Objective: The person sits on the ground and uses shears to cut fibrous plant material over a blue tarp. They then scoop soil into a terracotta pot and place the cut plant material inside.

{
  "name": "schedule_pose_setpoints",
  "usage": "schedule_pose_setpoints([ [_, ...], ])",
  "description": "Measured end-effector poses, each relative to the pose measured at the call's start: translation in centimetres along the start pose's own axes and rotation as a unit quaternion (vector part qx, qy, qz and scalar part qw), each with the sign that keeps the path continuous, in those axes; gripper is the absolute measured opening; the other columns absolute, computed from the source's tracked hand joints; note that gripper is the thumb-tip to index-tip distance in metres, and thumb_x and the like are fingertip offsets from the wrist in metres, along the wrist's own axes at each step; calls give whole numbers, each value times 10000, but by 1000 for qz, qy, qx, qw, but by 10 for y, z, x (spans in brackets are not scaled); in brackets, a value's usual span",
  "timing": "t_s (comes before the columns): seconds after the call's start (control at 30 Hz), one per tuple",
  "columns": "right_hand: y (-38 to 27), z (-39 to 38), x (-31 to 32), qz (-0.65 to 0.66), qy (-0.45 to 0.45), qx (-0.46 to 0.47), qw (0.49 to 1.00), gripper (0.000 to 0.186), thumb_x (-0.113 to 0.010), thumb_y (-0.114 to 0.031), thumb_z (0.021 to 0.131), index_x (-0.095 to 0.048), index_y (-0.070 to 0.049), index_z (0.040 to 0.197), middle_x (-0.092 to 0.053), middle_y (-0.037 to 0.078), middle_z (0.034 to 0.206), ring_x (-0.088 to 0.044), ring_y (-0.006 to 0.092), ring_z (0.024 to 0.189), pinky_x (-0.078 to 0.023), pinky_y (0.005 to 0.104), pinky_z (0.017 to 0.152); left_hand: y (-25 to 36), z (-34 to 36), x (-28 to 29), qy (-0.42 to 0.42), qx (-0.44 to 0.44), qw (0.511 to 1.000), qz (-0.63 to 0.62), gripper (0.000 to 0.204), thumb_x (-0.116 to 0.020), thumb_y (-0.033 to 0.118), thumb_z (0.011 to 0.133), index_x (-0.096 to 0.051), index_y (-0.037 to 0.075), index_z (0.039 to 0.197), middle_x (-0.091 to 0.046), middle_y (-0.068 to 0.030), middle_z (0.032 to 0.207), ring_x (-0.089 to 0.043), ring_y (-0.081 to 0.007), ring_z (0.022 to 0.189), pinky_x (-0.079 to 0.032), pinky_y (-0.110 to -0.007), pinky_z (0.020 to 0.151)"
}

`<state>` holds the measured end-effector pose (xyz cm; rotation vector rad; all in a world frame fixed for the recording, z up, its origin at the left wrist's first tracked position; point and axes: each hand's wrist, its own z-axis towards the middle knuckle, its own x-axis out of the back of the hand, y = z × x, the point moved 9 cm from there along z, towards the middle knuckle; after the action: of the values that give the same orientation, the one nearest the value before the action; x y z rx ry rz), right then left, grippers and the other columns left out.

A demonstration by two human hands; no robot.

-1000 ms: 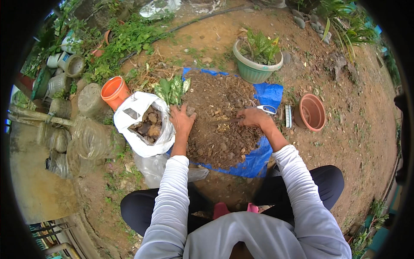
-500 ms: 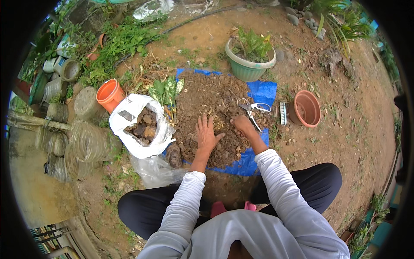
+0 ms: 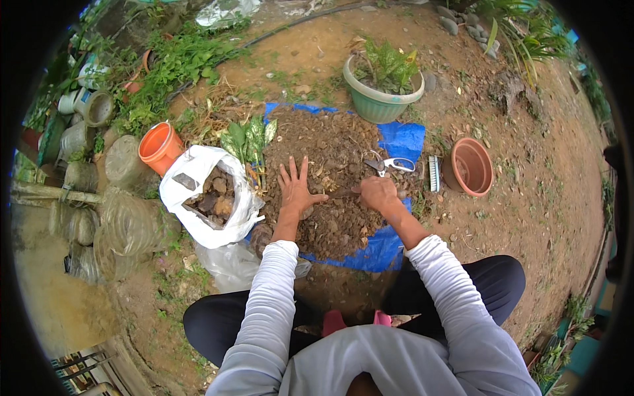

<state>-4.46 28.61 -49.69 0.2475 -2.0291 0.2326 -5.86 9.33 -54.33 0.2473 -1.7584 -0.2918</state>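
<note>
My left hand (image 3: 297, 193) has its fingers spread over the loose brown soil (image 3: 317, 138), which lies on a blue tarp (image 3: 403, 140). My right hand (image 3: 378, 194) is closed at the right of the pile; a dark, narrow thing seems to extend leftward from it, too indistinct to name. Pruning shears with white handles (image 3: 397, 165) lie just beyond it. Left of the soil are a cut leafy plant (image 3: 251, 142), a white sack (image 3: 177, 194) holding dark clods, and a rounded brown lump (image 3: 263, 234).
An orange bucket (image 3: 158, 145) stands at left near stacked containers (image 3: 96, 105). A green pot with a plant (image 3: 376, 102) stands beyond the tarp; a brush (image 3: 434, 173) and terracotta pot (image 3: 470, 170) are at right. Clear plastic (image 3: 224, 264) lies by my left knee.
My left hand has moved from beside the sack rightward onto the soil, then slightly up and left, fingers spread. My right hand has moved lower, uncovering more of the shears.
</note>
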Motion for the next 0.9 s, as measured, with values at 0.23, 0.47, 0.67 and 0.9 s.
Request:
schedule_pose_setpoints([
  [0.23, -34, -17, -80, 143, 35, -47, 988, 388, -589, -234, 850, -620, -289, 1233, -682, 117, 1032, -667, 254, 948, -524, 357, 822, 19, -13, -32, -104, 27, 994, 27, 1259, -893, 486, 494, -153, 318, 1498, -16, -123, 1570, 20, -512, 1393, -191, -691, 1075],
  [0.47, -1, 31, -12, 148, -51, -4, 988, 308, -603, -346, 859, -674, -266, 1148, -650, 103, 1159, -614, 265, 1083, -479, 361, 932, 16, -10, -32, 16, 54, 994, -97, 776, -770, 163, 753, -371, 233, 1414, -299, -102, 1481, -261, -426, 1349, -394, -530, 1043],
  [0.67, 47, -4, 36, 185, -128, -74, 971, 293, -622, -264, 799, -705, -148, 1055, -688, 156, 986, -660, 295, 955, -511, 386, 816, 65, 8, 16, -22, 51, 995, -88, 735, -732, 55, 746, -403, 178, 1391, -383, -112, 1437, -363, -412, 1294, -362, -501, 1056],
  [0.9, 80, -42, 59, 279, -37, -117, 952, 334, -588, -150, 741, -672, -80, 1057, -672, 214, 912, -651, 354, 892, -497, 416, 785, 56, 33, -35, 76, -80, 994, -24, 522, -630, 67, 810, -468, 119, 1304, -537, -121, 1256, -445, -325, 1219, -316, -525, 1019],
])
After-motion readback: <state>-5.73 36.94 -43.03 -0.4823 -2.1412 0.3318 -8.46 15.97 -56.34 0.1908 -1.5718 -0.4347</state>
